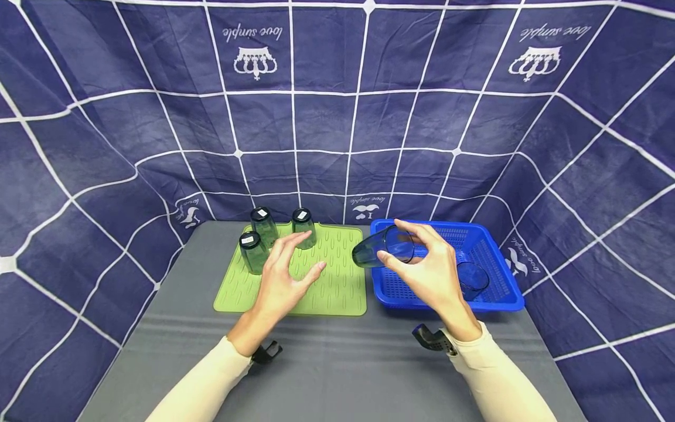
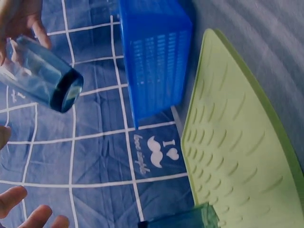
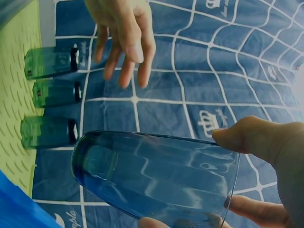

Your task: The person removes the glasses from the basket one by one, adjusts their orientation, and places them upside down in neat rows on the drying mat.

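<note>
Tilted on its side in the air, a blue-tinted drinking glass (image 1: 369, 249) is gripped near its rim by my right hand (image 1: 429, 266), thumb on one side and fingers on the other. In the right wrist view the glass (image 3: 152, 175) fills the lower middle, its thick base pointing left. My left hand (image 1: 282, 281) hovers over the green mat (image 1: 337, 287), fingers spread and holding nothing. Three glasses stand upside down on the mat's left and back: one at the front left (image 1: 254, 255), one behind it (image 1: 265, 225) and one to the right (image 1: 304, 228).
A blue plastic basket (image 1: 508, 296) stands to the right of the mat, under my right hand. Inside it lies another glass (image 1: 473, 278). A grey tabletop (image 1: 337, 363) carries everything, with a dark blue checked cloth (image 1: 327, 129) hanging behind and at the sides.
</note>
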{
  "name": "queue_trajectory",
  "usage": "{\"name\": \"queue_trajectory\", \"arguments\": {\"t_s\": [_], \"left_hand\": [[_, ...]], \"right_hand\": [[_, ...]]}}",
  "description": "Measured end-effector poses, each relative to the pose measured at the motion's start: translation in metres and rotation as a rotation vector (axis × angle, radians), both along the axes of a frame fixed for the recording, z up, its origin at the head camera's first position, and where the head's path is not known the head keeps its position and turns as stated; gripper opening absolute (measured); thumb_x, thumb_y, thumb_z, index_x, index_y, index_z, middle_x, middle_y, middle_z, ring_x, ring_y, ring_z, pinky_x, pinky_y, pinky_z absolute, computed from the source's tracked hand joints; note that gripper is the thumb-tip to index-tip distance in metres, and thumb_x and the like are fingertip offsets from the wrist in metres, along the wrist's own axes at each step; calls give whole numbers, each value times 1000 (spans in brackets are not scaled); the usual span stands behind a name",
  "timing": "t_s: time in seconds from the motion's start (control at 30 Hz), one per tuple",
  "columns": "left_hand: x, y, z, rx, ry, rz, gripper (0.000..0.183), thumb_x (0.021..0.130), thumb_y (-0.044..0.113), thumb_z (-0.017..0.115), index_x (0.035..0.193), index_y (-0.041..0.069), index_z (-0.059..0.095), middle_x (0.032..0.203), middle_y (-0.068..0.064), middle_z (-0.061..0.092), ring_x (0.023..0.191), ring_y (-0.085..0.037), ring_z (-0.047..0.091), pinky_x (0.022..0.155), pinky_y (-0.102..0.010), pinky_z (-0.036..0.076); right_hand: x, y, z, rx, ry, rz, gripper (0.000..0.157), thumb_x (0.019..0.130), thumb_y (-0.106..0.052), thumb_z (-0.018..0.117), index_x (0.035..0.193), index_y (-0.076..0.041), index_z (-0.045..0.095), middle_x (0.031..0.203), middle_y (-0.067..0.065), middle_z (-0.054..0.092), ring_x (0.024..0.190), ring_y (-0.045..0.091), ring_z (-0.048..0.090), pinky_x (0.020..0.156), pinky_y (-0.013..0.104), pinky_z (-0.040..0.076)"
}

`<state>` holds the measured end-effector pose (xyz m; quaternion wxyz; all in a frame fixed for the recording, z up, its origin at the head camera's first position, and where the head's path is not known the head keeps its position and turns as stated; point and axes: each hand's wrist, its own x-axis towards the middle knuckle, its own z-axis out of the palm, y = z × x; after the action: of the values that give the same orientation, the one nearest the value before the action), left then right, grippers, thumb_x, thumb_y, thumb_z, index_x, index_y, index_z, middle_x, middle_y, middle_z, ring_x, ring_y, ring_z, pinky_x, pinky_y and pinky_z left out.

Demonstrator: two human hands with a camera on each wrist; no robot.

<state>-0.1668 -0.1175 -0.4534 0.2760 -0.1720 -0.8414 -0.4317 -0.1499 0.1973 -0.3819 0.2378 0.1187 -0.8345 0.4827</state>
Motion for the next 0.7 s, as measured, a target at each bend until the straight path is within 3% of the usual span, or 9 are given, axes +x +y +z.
{"name": "queue_trajectory", "arguments": {"t_s": [0.33,0.7], "left_hand": [[3,17,-6,32,-67,-58,72,98,35,95,163,22,67,158,-5,71,139,-32,71,117,-58,59],[11,24,-11,138,-129,-162,74,99,30,94,166,24,63,162,-7,68,143,-31,73,108,-53,69]], "right_hand": [[4,-13,-8,-96,-32,66,65,85,-20,107,145,-21,82,139,9,82,121,31,84,79,27,72],[15,-25,-12,-205,-58,121,63,87,-16,104,145,-25,82,137,6,81,121,28,85,83,25,72]]}}
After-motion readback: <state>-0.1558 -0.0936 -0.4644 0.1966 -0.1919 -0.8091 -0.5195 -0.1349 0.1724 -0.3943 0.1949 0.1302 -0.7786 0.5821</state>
